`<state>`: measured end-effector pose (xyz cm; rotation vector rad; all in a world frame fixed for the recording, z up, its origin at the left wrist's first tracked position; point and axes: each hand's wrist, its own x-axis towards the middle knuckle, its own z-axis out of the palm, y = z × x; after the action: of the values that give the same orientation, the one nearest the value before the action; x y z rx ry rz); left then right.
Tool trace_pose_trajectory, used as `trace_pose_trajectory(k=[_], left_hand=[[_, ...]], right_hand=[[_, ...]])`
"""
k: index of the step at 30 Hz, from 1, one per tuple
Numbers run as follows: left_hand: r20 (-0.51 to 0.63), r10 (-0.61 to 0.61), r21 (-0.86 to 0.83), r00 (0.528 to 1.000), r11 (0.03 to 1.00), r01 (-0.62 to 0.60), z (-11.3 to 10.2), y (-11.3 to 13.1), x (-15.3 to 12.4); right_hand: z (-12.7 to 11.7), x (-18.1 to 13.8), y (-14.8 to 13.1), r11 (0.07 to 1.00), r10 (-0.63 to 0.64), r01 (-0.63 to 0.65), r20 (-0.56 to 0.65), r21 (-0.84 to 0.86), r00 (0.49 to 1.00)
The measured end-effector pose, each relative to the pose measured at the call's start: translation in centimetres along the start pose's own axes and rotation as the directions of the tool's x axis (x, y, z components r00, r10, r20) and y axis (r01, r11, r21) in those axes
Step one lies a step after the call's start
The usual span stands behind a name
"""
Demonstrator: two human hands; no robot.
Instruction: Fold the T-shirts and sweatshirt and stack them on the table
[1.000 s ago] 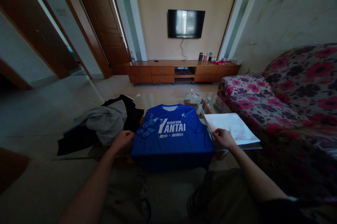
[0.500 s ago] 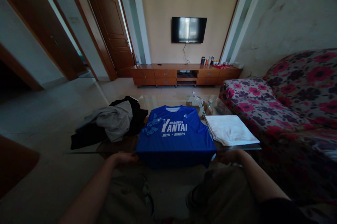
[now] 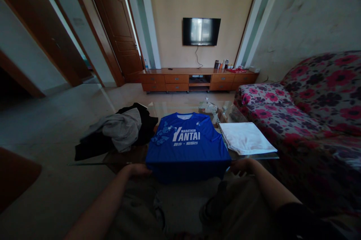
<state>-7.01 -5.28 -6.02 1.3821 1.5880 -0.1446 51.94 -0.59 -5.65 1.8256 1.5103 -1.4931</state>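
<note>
A blue T-shirt (image 3: 186,149) with white "Marathon Yantai" lettering lies face up on a glass coffee table (image 3: 121,158), its collar away from me. The lower part hangs over the near edge. My left hand (image 3: 139,169) grips the shirt at its left side just below the table edge, fingertips partly hidden by the cloth. At the opposite side my right hand (image 3: 241,165) is closed on the shirt, its fingers dim in shadow. A folded white cloth (image 3: 246,137) rests to the right of the shirt. Heaped on the left are a grey garment (image 3: 121,127) and a black garment (image 3: 91,148).
A floral-covered sofa (image 3: 296,119) stands along the right side. Small items, including a clear jar (image 3: 224,110), sit at the table's far right. Beyond is a low wooden cabinet (image 3: 176,79) under a wall television (image 3: 200,31). My knees are just below the table edge.
The shirt's hanging hem has shifted slightly, and the light inner corner at its right is less visible. Both hands have moved slightly at the shirt's sides. The other garments stay put.
</note>
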Motion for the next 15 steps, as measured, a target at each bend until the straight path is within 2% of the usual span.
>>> trace_pose_trajectory(k=[4, 11, 15], left_hand=[[0.061, -0.061, -0.044, 0.996, 0.997, 0.064, -0.3, 0.0, 0.0], [0.134, -0.042, -0.085, 0.99, 0.995, 0.054, -1.0, -0.3, -1.0], [0.147, -0.041, -0.089, 0.988, 0.995, 0.055, -1.9, 0.1, -1.8]], right_hand=[[0.1, 0.5, 0.0, 1.0, 0.001, -0.002, 0.037, 0.012, 0.999], [0.2, 0.0, -0.9, 0.999, -0.016, 0.013, 0.13, 0.03, 0.991], [-0.2, -1.8, -1.9, 0.992, -0.104, 0.093, 0.129, 0.088, 0.986]])
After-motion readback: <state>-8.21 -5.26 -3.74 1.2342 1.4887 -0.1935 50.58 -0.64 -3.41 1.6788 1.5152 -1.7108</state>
